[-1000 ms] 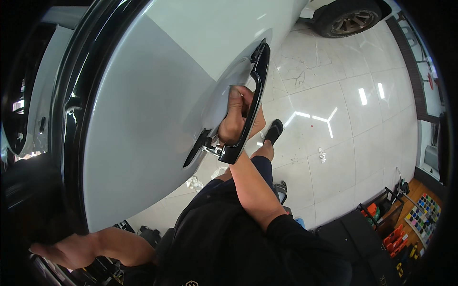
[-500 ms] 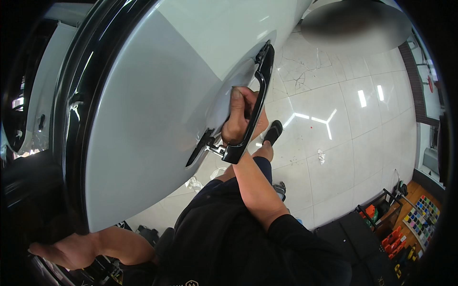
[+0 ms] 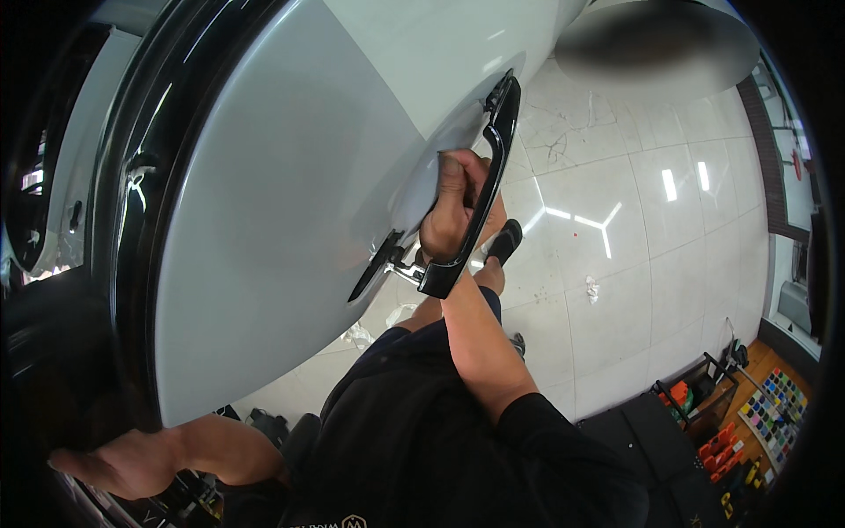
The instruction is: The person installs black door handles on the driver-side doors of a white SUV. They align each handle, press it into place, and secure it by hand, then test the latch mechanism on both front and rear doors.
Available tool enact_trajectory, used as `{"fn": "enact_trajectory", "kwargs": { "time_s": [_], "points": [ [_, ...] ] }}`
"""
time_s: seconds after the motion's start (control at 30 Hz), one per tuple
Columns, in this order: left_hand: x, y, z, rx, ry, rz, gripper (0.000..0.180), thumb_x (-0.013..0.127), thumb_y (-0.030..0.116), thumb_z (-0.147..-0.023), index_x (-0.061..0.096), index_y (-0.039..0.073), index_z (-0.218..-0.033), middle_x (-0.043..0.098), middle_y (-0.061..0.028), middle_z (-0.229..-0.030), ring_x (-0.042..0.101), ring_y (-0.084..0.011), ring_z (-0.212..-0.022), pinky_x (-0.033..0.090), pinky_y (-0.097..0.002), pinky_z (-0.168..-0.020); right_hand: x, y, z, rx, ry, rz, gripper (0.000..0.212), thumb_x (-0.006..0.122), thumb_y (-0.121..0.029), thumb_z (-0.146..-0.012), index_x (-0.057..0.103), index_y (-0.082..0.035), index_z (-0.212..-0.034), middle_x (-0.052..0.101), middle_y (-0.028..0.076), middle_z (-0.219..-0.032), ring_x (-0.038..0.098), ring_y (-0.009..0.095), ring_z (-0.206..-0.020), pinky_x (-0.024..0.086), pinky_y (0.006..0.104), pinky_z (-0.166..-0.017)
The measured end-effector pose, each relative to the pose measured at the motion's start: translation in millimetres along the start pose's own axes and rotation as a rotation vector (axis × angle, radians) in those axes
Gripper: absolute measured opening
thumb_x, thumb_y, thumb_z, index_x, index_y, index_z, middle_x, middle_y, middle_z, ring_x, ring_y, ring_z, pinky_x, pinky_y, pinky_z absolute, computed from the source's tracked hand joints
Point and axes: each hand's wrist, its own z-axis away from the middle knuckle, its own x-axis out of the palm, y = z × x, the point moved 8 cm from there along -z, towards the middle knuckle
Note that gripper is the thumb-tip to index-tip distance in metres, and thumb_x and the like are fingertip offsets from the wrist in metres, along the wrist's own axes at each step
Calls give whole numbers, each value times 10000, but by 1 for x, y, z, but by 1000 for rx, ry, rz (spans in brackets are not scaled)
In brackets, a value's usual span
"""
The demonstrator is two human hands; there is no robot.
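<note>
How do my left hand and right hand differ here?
Your right hand is between the black handle and the door; your left hand is by the door's black edge. Your right hand's fingers curl beside its thumb, while your left hand's finger pose is unclear. Both are bare.

Right hand [image 3: 451, 201] is tucked between the black handle [image 3: 487, 202] and pale grey door [image 3: 282, 229], just off centre toward 1 o'clock, fingers [image 3: 469, 162] curled, thumb against them. Left hand [image 3: 132, 462] is way down at 8, by the door's edge. Crumpled white scrap [image 3: 592, 290] sitting on the tiled floor [image 3: 612, 352] around 3.
</note>
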Motion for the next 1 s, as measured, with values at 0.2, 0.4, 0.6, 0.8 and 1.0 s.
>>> {"fn": "enact_trajectory", "kwargs": {
  "time_s": [0.2,0.4,0.6,0.8,1.0],
  "points": [
    [1,-2,-1,5,-10,13,300,608,56,-1007,676,-64,-1274,695,-169,-1303,663,-229,-1219,498,-301,-1069,0,-4,-1,-16,7,-16,21,741,-3,-916,729,-12,-931,617,25,-766,534,101,-679,393,247,-627],
    [2,-2,0,14,-15,21,303,607,57,-1008,672,-68,-1277,692,-173,-1307,661,-235,-1224,497,-307,-1073,-1,0,0,-52,14,16,30,747,-15,-920,723,-7,-937,625,24,-775,538,102,-684,408,242,-644],
    [3,-5,1,26,-41,23,307,605,57,-1008,668,-71,-1280,689,-177,-1311,659,-241,-1229,497,-313,-1076,-2,-1,-2,29,10,-28,33,742,-19,-926,721,-5,-948,634,20,-798,547,97,-712,425,238,-677],
    [13,-15,3,-281,-165,537,330,586,109,-1045,613,-96,-1302,667,-202,-1300,642,-218,-1177,478,-283,-1056,-3,-1,2,127,-13,-53,60,730,-31,-943,709,15,-975,646,9,-830,544,78,-706,431,217,-674],
    [15,-10,6,-211,-100,399,339,629,110,-1022,625,-93,-1293,677,-197,-1288,657,-215,-1151,499,-279,-1027,5,-7,2,172,-57,-151,97,735,13,-927,688,55,-1001,668,26,-854,581,54,-742,443,182,-691]
  ]
}}
